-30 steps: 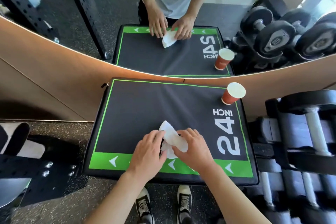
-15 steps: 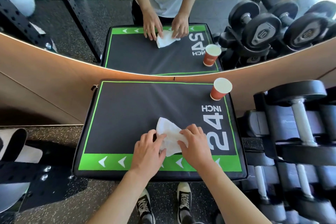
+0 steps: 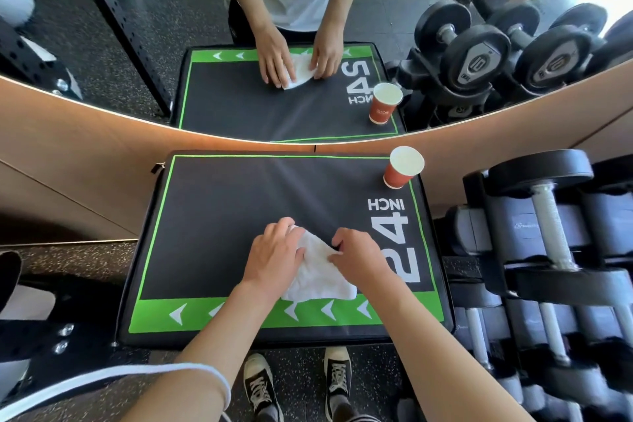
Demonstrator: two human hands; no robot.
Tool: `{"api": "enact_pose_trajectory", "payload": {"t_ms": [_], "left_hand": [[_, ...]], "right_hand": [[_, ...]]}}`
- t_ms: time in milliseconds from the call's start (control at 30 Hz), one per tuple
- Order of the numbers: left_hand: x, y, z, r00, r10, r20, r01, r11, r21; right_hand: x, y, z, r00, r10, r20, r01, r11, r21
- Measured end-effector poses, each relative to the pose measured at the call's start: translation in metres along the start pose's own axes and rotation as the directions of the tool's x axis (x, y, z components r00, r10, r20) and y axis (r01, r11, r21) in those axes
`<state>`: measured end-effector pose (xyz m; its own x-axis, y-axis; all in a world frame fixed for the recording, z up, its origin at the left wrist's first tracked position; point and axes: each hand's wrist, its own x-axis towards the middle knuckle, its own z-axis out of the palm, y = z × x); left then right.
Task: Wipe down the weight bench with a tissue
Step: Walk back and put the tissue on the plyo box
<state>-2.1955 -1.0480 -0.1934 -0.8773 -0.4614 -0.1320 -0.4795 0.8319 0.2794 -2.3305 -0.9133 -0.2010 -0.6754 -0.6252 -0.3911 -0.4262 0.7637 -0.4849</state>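
A black padded bench top with a green border and white "24 INCH" lettering fills the middle of the head view. A white tissue lies spread on its near half, just above the green arrow strip. My left hand presses flat on the tissue's left part, fingers straight. My right hand pinches the tissue's right edge with thumb and fingertips. Part of the tissue is hidden under both hands.
An orange paper cup stands upright at the bench's far right corner. A dumbbell rack sits close on the right. A wall mirror directly behind reflects the scene. Black equipment stands at the left.
The tissue has been opened out and now lies wider and closer to the near green strip. My left hand slid onto its left part; my right hand shifted right to its edge.
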Motion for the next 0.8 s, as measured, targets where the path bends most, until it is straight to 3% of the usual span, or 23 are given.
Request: {"api": "enact_pose_trajectory", "payload": {"t_ms": [100,267,400,533,633,700,800], "left_hand": [[-0.003,-0.004,0.004,1.000,-0.006,-0.005,0.006,1.000,-0.027],[-0.007,-0.011,0.008,1.000,-0.012,-0.026,0.011,1.000,-0.027],[-0.007,-0.013,0.010,1.000,-0.010,-0.030,0.009,0.999,-0.042],[-0.001,-0.015,0.006,0.991,0.096,-0.096,-0.101,0.994,-0.049],[-0.001,-0.014,0.010,0.974,0.213,-0.076,-0.213,0.977,0.008],[-0.005,-0.013,0.016,0.981,0.196,-0.004,-0.195,0.979,0.056],[-0.013,-0.014,0.023,0.997,0.068,0.019,-0.070,0.989,0.133]], "right_hand": [[-0.001,-0.001,0.000,1.000,-0.003,-0.009,0.003,1.000,0.014],[0.007,-0.008,-0.006,0.945,-0.184,-0.271,0.172,0.983,-0.066],[0.019,-0.016,0.003,0.932,-0.248,-0.265,0.250,0.968,-0.026],[0.025,-0.001,0.001,0.928,-0.161,-0.335,0.186,0.982,0.043],[0.019,0.015,0.003,0.960,-0.085,-0.266,0.129,0.980,0.151],[0.014,0.019,0.009,0.975,-0.075,-0.210,0.110,0.981,0.161],[0.018,0.020,0.017,0.971,-0.026,-0.238,0.065,0.985,0.158]]}}
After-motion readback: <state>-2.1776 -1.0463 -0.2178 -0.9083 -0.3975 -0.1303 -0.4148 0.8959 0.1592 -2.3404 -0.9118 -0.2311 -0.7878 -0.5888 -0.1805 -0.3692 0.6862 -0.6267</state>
